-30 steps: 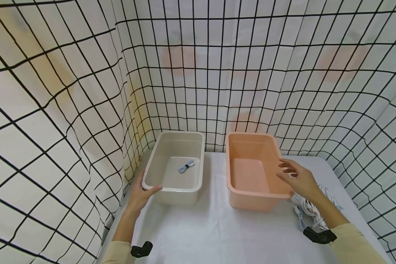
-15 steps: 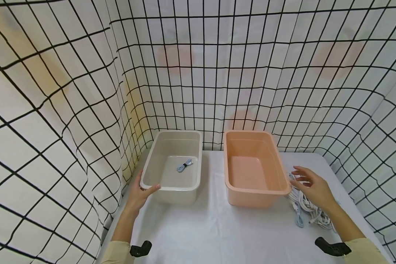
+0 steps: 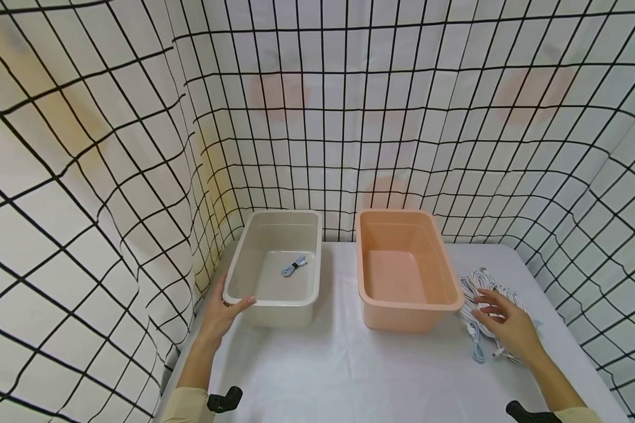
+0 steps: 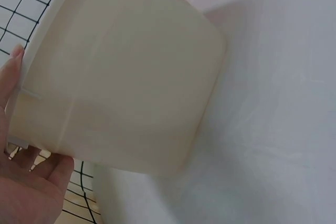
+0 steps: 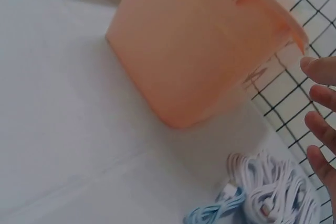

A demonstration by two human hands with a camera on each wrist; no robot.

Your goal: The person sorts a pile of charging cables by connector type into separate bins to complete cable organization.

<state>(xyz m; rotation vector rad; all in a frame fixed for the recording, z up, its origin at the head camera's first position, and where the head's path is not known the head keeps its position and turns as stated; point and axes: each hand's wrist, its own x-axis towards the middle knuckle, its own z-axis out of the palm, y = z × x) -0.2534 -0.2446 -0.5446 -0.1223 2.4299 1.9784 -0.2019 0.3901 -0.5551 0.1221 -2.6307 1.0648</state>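
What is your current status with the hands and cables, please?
Left hand gripping beige bin, near-left corner. Right hand empty, above white cables. Blue cable bundle inside beige bin. Nothing visible blocking right side.

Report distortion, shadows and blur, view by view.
Head: black grid lines curve, suggesting lens distortion; left wrist: a grey shadow lies on the white cloth beside the cream bin; right wrist: the peach bin and white cables look slightly blurred.

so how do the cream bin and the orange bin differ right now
The cream bin is pale off-white, while the orange bin is a soft peach-orange. A small blue cable bundle lies in the cream bin; none shows in the orange bin. The left hand grips the cream bin; no hand touches the orange bin. Both are open-topped with rounded corners.
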